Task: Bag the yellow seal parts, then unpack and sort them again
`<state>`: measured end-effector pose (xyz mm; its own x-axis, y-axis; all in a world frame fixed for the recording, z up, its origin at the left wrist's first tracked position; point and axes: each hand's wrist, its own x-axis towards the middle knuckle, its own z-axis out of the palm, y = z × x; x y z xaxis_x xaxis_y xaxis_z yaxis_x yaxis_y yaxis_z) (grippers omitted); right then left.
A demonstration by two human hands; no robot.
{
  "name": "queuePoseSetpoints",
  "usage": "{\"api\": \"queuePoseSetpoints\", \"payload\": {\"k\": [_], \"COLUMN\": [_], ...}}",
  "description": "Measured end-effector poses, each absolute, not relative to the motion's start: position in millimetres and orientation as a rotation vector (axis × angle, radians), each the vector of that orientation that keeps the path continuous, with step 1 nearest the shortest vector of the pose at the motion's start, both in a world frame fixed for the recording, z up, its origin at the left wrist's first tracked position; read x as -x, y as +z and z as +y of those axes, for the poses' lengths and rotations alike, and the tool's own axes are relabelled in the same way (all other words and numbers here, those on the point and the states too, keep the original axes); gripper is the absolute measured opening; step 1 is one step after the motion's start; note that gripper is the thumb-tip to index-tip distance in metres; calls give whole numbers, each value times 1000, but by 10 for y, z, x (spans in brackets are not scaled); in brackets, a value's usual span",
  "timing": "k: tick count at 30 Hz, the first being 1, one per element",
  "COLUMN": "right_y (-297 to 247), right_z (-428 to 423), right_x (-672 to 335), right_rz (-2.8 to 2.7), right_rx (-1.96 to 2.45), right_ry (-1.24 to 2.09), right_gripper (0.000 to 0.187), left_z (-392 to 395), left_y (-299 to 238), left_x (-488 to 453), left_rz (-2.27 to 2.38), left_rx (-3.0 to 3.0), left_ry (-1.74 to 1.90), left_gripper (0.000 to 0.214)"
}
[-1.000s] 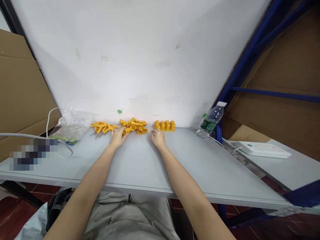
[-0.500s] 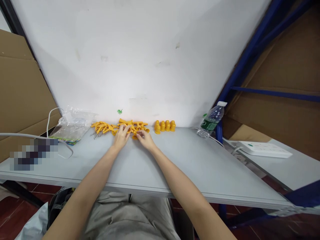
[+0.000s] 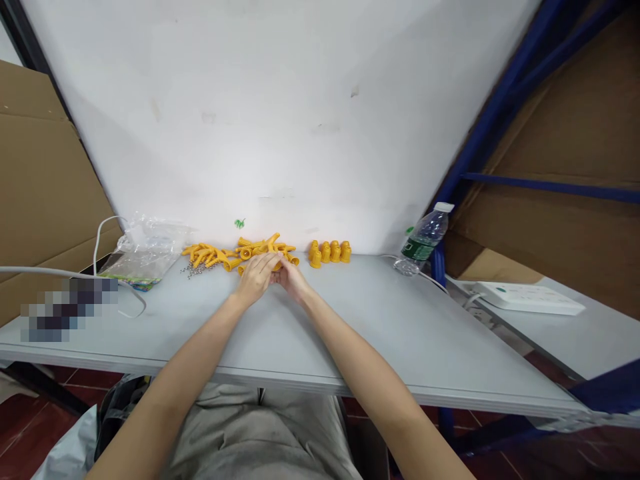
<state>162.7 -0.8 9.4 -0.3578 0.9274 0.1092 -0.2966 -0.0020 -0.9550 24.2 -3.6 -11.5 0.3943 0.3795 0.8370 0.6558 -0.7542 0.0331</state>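
Note:
My left hand (image 3: 256, 277) and my right hand (image 3: 293, 280) meet at the front of a pile of yellow plastic parts (image 3: 245, 243). Between them, a yellow branched plastic piece (image 3: 273, 241) sticks up above the fingers, its lower part hidden. The left fingers lie close together over it, and the right hand closes on it from the other side. Left of the hands lie more yellow branched pieces (image 3: 203, 254), with small silvery metal bits (image 3: 196, 269) in front of them. To the right, several yellow cup-shaped pieces (image 3: 326, 252) stand in a group.
A clear plastic bag (image 3: 155, 243) and a white cable (image 3: 50, 270) lie at the left of the grey table (image 3: 320, 333). A water bottle (image 3: 425, 237) leans by the blue frame at right. Beyond it, a white power strip (image 3: 530, 298) rests on another surface. A white panel (image 3: 310, 120) rises behind.
Both hands have come together and slightly toward me. The left hand moved right, off the pile, and now covers the piece between them; a branched end now rises above the fingers.

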Motion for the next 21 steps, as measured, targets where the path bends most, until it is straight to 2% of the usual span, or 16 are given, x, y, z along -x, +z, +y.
{"api": "queuePoseSetpoints", "payload": {"k": [4,11,21], "right_y": [133,138,190], "right_z": [-41,17,16], "right_x": [-1657,-1729,-1865], "right_rz": [-1222,-1117,-1395], "right_rx": [710,796,859], "right_ry": [1592,1555,1473], "right_gripper": [38,19,31], "left_z": [-38,-43,90], "left_y": [-108,-86,-110], "left_x": [-216,-210,-6], "left_rz": [-940,-1022,-1508], "left_rx": [2419,2501,2205], "left_ry": [-1333,-1202,-1215], "left_gripper": [54,58,46]}}
